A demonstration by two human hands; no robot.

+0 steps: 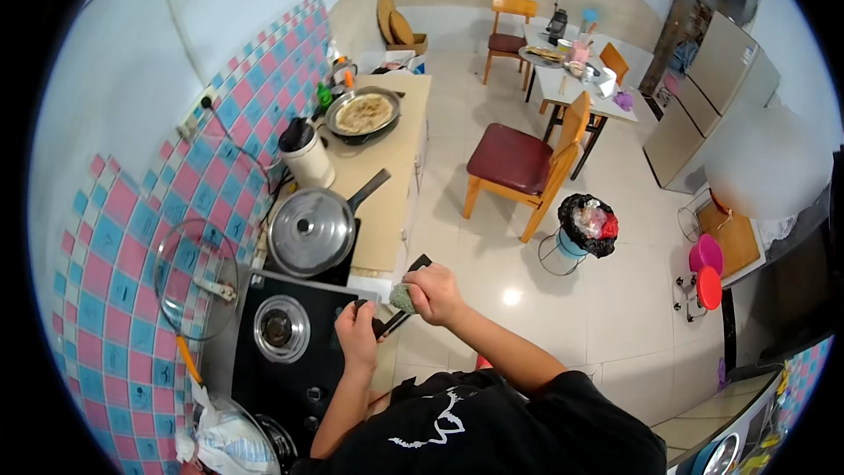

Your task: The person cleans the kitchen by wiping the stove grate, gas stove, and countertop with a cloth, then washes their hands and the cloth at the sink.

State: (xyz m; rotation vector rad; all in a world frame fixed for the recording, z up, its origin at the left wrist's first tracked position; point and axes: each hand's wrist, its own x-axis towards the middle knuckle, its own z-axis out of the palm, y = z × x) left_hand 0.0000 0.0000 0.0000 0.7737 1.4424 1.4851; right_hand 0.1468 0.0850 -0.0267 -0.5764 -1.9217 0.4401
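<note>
My left hand (355,334) is closed around one end of a long, narrow object with a black handle (380,327), held at the front of the stove. What kind of object it is, I cannot make out. Pressed against its upper part is a grey-green scouring pad (403,299), gripped in the fingers of my right hand (434,294). The object's dark far end (420,264) sticks out past my right hand. Left of my hands is the black gas stove (330,334) with a bare burner (281,328).
A lidded pan (309,230) covers the far burner, its handle pointing right. Behind it stand a white canister (308,161) and a pan of flatbread (364,113). A glass lid (195,277) leans on the tiles. A chair (510,158) and a waste bin (571,244) stand to the right.
</note>
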